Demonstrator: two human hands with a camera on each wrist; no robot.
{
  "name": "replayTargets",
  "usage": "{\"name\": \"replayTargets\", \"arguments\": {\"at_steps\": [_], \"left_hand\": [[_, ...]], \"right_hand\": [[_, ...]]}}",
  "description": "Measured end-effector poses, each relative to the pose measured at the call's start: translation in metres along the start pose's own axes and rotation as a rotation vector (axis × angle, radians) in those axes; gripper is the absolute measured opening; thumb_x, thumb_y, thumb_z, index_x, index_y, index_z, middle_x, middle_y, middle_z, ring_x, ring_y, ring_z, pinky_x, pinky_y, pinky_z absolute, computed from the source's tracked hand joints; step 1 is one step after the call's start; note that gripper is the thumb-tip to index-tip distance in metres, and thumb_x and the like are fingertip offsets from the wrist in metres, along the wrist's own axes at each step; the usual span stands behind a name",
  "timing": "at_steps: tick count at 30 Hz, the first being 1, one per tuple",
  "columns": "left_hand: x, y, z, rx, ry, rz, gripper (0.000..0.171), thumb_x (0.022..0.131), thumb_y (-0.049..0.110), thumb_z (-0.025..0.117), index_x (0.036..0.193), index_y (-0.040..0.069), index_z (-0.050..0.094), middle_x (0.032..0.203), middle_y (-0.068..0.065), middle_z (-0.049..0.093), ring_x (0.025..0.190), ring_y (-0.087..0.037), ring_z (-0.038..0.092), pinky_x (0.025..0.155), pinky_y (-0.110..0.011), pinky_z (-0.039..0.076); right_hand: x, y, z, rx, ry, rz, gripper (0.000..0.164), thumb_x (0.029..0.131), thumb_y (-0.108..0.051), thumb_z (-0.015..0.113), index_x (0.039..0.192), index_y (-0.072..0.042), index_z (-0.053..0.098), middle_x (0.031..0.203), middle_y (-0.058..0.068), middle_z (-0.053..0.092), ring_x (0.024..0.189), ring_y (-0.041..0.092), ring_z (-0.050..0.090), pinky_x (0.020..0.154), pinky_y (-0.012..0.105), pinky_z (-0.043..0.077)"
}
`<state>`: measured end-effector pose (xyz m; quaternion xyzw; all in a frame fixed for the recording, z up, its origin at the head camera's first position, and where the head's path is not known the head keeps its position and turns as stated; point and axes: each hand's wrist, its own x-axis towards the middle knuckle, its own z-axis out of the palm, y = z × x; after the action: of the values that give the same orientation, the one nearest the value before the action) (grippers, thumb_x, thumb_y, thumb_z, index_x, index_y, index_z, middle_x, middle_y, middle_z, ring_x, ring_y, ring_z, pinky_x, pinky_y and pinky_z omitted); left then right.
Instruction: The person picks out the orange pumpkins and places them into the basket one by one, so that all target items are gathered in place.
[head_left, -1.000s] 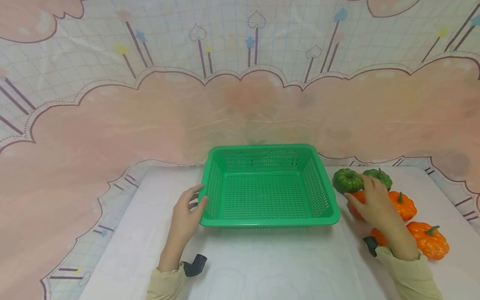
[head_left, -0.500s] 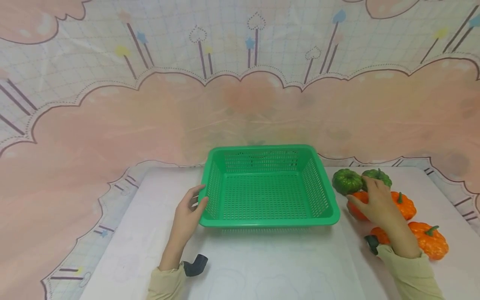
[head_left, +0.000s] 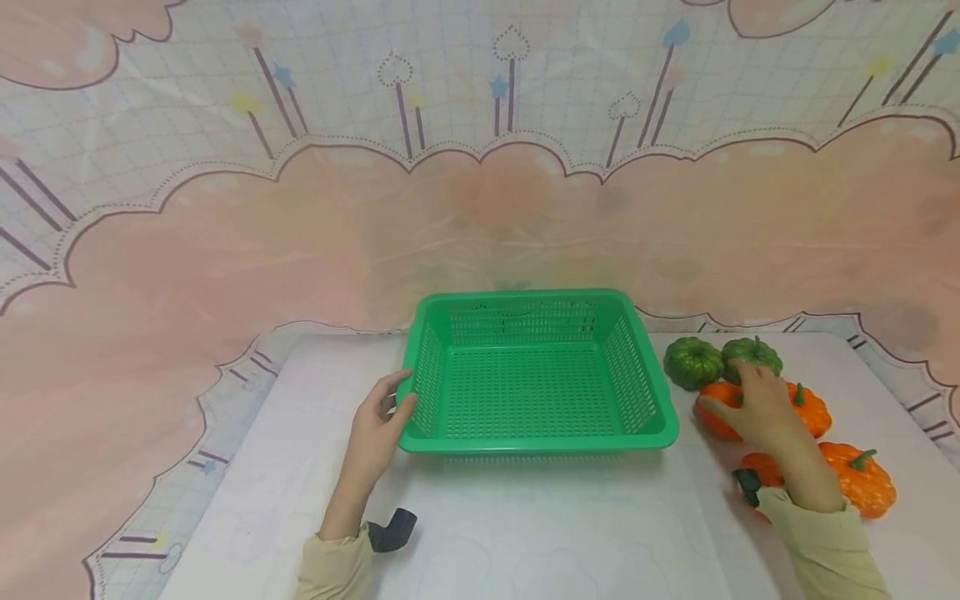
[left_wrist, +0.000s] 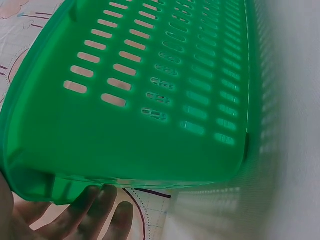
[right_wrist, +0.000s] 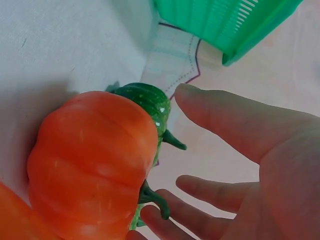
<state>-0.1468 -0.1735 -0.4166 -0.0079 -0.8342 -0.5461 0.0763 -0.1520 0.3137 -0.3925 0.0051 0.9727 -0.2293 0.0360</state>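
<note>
A green plastic basket [head_left: 525,392] with slotted walls stands mid-table. My left hand [head_left: 377,425] holds its left rim, thumb on the rim and fingers against the outer wall, as the left wrist view shows [left_wrist: 85,215]. My right hand [head_left: 761,408] hovers with spread fingers over an orange pumpkin [head_left: 715,423], small and ribbed with a green stem. In the right wrist view a gap shows between the thumb and this orange pumpkin [right_wrist: 95,165]; some fingertips are near its stem. Two green pumpkins [head_left: 693,363] sit just beyond, the right one partly behind the fingers.
More orange pumpkins [head_left: 858,482] lie right of and below the right hand, one [head_left: 763,468] partly hidden by the wrist. A white table [head_left: 555,525] carries everything. Behind it hangs a patterned pink and white cloth [head_left: 315,233].
My right hand has shifted slightly right and down over the orange pumpkin, uncovering more of it. The left hand and the basket have stayed in place.
</note>
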Motion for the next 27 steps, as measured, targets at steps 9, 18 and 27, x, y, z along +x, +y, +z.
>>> {"name": "replayTargets", "arguments": {"at_steps": [9, 18, 27], "left_hand": [[0.001, -0.002, 0.002, -0.019, 0.004, 0.015, 0.043, 0.101, 0.018, 0.057, 0.142, 0.006, 0.05, 0.144, -0.019, 0.052, 0.13, -0.038, 0.054, 0.103, -0.05, 0.049], [0.0, -0.001, 0.0, -0.039, -0.012, -0.01, 0.043, 0.102, 0.02, 0.057, 0.142, 0.008, 0.049, 0.147, -0.018, 0.048, 0.133, -0.038, 0.051, 0.104, -0.051, 0.047], [-0.001, -0.002, 0.0, -0.039, -0.019, -0.019, 0.042, 0.102, 0.022, 0.057, 0.142, 0.012, 0.049, 0.148, -0.015, 0.049, 0.135, -0.039, 0.049, 0.109, -0.059, 0.04]], "right_hand": [[0.003, 0.012, 0.003, -0.033, -0.033, -0.009, 0.079, 0.094, -0.037, 0.067, 0.134, 0.023, 0.035, 0.133, 0.049, 0.03, 0.12, 0.066, 0.027, 0.098, 0.077, 0.029], [0.004, 0.011, 0.002, -0.061, -0.034, -0.013, 0.066, 0.091, -0.028, 0.07, 0.127, 0.021, 0.043, 0.126, 0.048, 0.037, 0.114, 0.065, 0.033, 0.095, 0.076, 0.034], [0.002, 0.01, 0.004, -0.045, -0.024, 0.0, 0.069, 0.09, -0.029, 0.072, 0.128, 0.021, 0.043, 0.125, 0.045, 0.039, 0.11, 0.059, 0.043, 0.094, 0.071, 0.04]]}}
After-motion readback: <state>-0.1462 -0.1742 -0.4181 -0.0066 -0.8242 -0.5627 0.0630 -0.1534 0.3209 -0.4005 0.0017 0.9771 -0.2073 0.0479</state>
